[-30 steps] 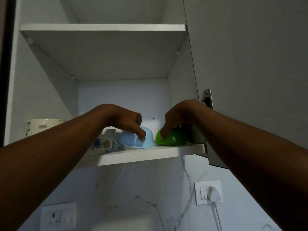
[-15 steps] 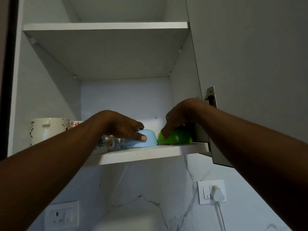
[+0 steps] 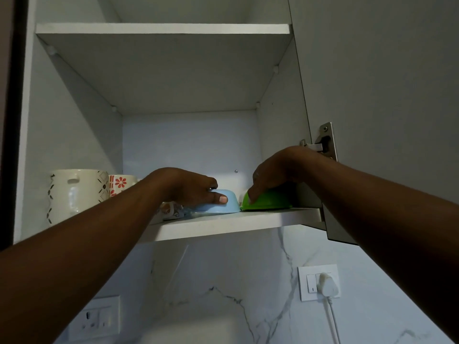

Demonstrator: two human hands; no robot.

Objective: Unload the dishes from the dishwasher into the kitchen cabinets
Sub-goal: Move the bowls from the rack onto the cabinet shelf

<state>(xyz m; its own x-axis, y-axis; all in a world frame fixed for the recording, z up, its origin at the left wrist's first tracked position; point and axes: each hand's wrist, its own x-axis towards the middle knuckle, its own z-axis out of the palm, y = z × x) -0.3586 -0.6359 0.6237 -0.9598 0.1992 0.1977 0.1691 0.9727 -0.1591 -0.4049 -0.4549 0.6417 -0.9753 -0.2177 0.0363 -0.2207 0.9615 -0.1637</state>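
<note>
Moved: both bowls sit further in on the shelf than a second ago; the blue bowl now lies flat rather than tipped, and more of the cream jar and a flowered mug show at the left.
Blue bowl (image 3: pixel 218 203): pale blue, upside down, rim flat on the shelf, touching or just beside the green bowl; I cannot tell which.
Green bowl (image 3: pixel 267 201): bright green, also upside down, at the right end of the shelf, close against the cabinet's right wall.
Left hand (image 3: pixel 188 186): palm down over the blue bowl, thumb pressed on its near side, fingers curled over the top; grip clamped on the blue bowl.
Right hand (image 3: pixel 275 170): draped over the green bowl, fingertips on its left side; grip clamped on the green bowl.
Shelf (image 3: pixel 223 225): white, its front edge near; bare strip in front of both bowls.
Left side: cream jar (image 3: pixel 74 192) with dark leaf marks stands upright at the far left; mug (image 3: pixel 119 183) with red flowers just beside it; a small patterned piece (image 3: pixel 172 211) lies behind the left wrist, too hidden to name.
Open room: wide gap above the bowls up to the upper shelf (image 3: pixel 161 28); back wall bare.
Right edge: open door (image 3: pixel 372 70) with a metal hinge (image 3: pixel 325 142) just above the right wrist.
Room: dim; marble-veined wall (image 3: pixel 223 281) below the cabinet; socket (image 3: pixel 95 317) lower left; switch plate with a white plug (image 3: pixel 327 284) and its cord hanging down, lower right.
</note>
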